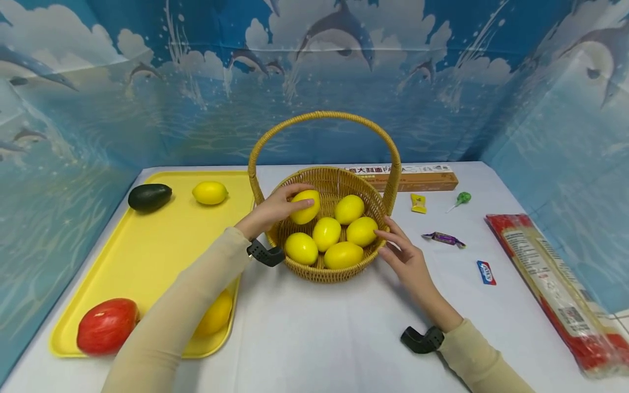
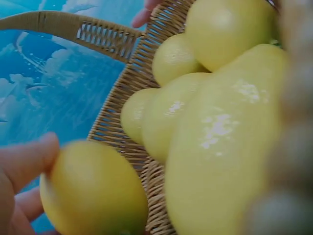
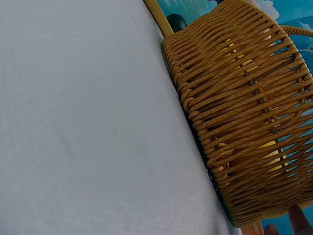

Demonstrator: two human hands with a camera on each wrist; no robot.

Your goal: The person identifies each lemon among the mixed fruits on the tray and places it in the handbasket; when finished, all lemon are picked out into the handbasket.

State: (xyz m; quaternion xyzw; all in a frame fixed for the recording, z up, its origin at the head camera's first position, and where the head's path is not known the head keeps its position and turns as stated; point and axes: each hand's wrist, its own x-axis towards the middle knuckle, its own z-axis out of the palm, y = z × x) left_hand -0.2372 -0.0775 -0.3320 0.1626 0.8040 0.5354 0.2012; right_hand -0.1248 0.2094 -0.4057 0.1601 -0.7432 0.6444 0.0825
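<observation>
A woven basket (image 1: pixel 324 276) with a tall hooped handle stands on the white table, and several yellow lemons (image 1: pixel 344 255) lie in it. My left hand (image 1: pixel 277 210) pinches one lemon (image 1: pixel 306 207) between thumb and fingers, over the basket's left side; the left wrist view shows this held lemon (image 2: pixel 95 188) close up, beside the others. At the basket's right rim my right hand (image 1: pixel 405 256) touches the wicker with its fingertips. In the right wrist view the basket's woven side (image 3: pixel 244 112) fills the right, with only fingertips visible at the bottom corner.
Left of the basket lies a yellow tray (image 1: pixel 162 240) with an avocado (image 1: pixel 149 197), a lemon (image 1: pixel 209 192), a red fruit (image 1: pixel 108 326) and a yellow fruit (image 1: pixel 216 315). On the right are a pasta box (image 1: pixel 427 179), small sweets (image 1: pixel 444 239), a lollipop (image 1: pixel 463 198) and a long red packet (image 1: pixel 555 284).
</observation>
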